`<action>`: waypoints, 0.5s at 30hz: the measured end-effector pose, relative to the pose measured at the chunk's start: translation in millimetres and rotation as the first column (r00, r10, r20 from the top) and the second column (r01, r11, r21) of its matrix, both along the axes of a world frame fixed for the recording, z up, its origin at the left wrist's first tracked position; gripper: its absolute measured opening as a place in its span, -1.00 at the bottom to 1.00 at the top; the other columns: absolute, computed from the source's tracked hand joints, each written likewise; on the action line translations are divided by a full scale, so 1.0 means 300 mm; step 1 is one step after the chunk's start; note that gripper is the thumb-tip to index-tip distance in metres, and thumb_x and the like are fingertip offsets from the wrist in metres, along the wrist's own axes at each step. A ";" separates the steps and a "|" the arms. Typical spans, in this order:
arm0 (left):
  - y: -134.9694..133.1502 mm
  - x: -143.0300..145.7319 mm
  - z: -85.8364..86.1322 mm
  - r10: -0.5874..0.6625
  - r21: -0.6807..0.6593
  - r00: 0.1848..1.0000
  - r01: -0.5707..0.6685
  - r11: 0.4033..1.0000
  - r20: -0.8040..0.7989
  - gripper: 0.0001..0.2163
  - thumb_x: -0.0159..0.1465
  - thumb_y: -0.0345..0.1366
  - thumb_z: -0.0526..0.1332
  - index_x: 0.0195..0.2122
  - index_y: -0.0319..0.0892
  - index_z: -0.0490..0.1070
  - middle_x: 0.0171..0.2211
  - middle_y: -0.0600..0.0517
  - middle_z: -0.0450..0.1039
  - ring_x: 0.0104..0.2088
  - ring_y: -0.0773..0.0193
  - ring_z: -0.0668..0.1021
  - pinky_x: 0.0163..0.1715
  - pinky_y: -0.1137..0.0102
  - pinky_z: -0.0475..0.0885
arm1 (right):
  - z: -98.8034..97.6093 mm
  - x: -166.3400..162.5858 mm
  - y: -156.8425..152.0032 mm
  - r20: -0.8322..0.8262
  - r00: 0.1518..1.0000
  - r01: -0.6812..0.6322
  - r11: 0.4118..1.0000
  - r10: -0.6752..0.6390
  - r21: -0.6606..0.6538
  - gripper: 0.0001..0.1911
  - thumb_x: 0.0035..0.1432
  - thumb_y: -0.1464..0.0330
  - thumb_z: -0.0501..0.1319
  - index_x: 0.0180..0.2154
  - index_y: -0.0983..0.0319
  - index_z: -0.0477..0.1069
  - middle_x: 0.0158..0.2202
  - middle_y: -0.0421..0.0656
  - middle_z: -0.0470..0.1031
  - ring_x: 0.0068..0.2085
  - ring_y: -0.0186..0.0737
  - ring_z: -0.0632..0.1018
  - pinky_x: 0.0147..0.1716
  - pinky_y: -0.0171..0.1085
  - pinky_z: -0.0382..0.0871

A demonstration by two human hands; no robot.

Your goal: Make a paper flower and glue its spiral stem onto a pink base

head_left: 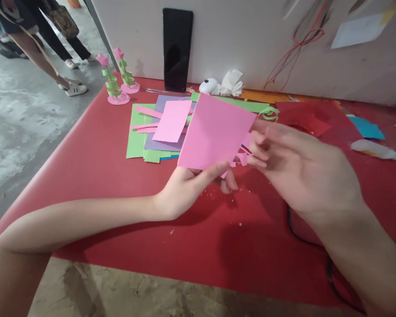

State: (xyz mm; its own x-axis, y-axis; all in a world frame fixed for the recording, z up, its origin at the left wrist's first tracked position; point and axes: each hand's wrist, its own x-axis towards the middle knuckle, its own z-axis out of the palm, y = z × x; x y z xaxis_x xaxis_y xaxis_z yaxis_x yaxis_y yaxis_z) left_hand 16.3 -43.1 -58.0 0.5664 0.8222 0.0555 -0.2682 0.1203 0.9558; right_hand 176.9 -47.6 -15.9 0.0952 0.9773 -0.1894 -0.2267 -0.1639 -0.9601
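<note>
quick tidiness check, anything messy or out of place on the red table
Yes: small pale specks litter the red table near the left hand, like stray scraps, and a crumpled white wad, looking discarded, sits near the upright black phone.

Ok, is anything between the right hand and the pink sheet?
Nothing visible stands between the right hand and the pink sheet: the fingers are at its right edge, contact unclear. The left hand holds its lower edge.

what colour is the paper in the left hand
The paper in the left hand is plain pink, best seen in the head view.
</note>
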 end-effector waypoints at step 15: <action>0.015 -0.001 0.018 0.010 0.020 0.999 -0.010 1.000 -0.045 -0.78 0.28 -0.27 0.15 -0.36 -0.33 0.47 -0.47 -0.01 0.58 -0.52 0.46 0.56 -0.41 0.56 0.52 | -0.042 -0.051 -0.039 0.012 0.990 -0.138 0.988 0.139 -0.073 -0.82 -0.03 0.37 0.25 -0.58 0.28 0.34 -0.58 -0.24 0.26 -0.54 -0.49 0.27 -0.51 -0.37 0.16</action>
